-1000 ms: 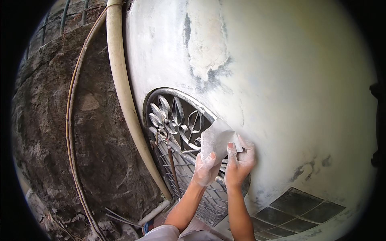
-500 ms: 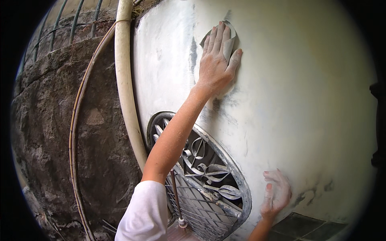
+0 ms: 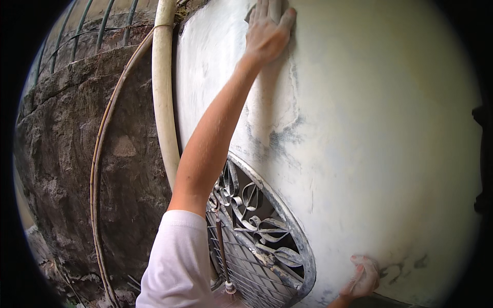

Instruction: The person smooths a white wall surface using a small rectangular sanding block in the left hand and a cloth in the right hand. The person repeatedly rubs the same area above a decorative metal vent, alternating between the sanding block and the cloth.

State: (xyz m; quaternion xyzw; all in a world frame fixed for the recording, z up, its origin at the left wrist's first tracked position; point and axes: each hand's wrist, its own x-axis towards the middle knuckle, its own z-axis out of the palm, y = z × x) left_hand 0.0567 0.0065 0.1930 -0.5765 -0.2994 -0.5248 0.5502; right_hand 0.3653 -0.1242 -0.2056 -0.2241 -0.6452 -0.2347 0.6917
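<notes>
The grey sandpaper sheet (image 3: 275, 10) was covered by the left hand (image 3: 266, 37), grip flattened, on the pale wall's (image 3: 370, 133) far part; the right hand (image 3: 363, 278), loosely half-curled, was placed near right, well apart.

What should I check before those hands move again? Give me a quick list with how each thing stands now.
1. Left hand fully in view: not ok, the picture's top edge cuts off its fingertips.
2. Grey sheet lying flat: cannot tell, only a sliver shows beside the left hand.
3. Left hand clear of the metal grille: ok, it is well above.
4. Right hand touching the wall: cannot tell.
5. Wall evenly coloured below the left hand: not ok, dark marks show there.
</notes>
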